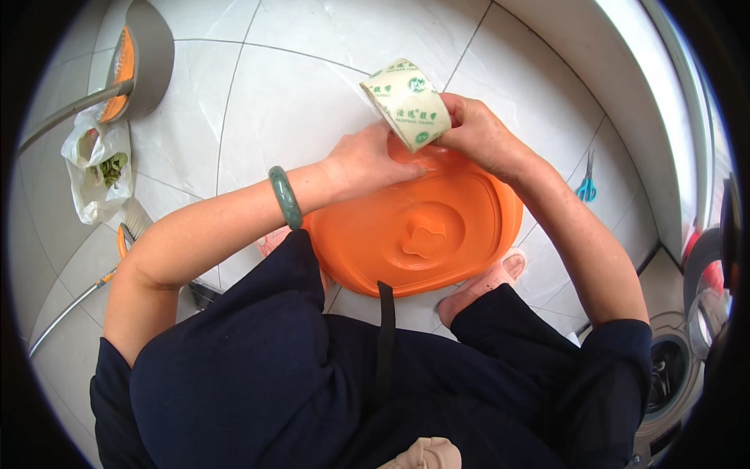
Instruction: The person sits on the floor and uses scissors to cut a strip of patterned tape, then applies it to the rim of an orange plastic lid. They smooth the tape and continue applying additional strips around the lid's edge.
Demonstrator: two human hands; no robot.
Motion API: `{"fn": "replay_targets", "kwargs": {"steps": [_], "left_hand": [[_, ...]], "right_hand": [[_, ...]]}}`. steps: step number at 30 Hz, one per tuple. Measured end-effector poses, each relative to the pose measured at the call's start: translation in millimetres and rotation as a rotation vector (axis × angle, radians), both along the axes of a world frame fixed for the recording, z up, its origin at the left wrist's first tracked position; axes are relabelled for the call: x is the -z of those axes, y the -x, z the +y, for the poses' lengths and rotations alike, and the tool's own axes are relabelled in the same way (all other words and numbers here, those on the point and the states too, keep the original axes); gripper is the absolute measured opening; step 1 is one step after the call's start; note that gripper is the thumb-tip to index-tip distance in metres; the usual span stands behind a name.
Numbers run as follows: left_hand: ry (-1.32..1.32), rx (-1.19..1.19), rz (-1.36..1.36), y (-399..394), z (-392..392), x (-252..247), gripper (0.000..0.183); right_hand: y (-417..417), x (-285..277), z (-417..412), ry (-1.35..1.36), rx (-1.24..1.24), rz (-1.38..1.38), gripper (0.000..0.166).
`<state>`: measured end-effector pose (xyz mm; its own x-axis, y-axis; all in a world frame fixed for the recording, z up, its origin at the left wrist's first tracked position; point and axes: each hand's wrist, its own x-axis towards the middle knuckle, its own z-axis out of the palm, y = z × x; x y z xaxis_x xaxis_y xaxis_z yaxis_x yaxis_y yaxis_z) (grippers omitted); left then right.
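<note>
A wide roll of clear packing tape (410, 105) bearing green print is gripped at its right side by my right hand (477, 132). The roll stands tilted over the far edge of an orange plastic basin (351, 243). My left hand (363, 161) rests against that far part of the basin, its thumb spread over the orange surface. The roll hides some of the left fingertips, so their grip does not show. A raised flower-like shape (425, 237) marks the basin's base. The basin sits between my feet.
Blue-handled scissors (586, 189) lie on the tiled floor (304, 76) at right. To the left are a white plastic bag (96, 170) with leafy greens, a grey-and-orange long-handled tool (143, 64) and a broom (126, 228). A front-loading washing machine (668, 375) stands at lower right.
</note>
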<state>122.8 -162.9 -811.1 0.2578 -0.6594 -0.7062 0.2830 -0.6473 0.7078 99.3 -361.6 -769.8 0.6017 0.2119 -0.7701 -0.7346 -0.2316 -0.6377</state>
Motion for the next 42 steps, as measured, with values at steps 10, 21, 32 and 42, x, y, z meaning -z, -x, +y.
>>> {"fn": "replay_targets", "kwargs": {"steps": [10, 21, 32, 42], "left_hand": [[-0.014, 0.028, -0.036, -2.8, -4.9, -3.6, 0.076], [-0.093, 0.128, -0.075, -3.1, -8.4, -9.3, 0.072], [0.221, 0.133, -0.301, 3.3, 2.0, 4.1, 0.045], [0.257, 0.156, -0.394, 1.7, -2.5, -10.0, 0.030]], "right_hand": [[-1.7, 6.8, 0.0, 0.023, -0.009, -0.023, 0.034], [-4.4, -7.9, -5.3, -0.079, -0.020, 0.016, 0.034], [-2.1, -0.9, -2.3, -0.049, -0.160, -0.116, 0.021], [1.8, 2.7, -5.2, -0.086, -0.071, -0.040, 0.017]]}}
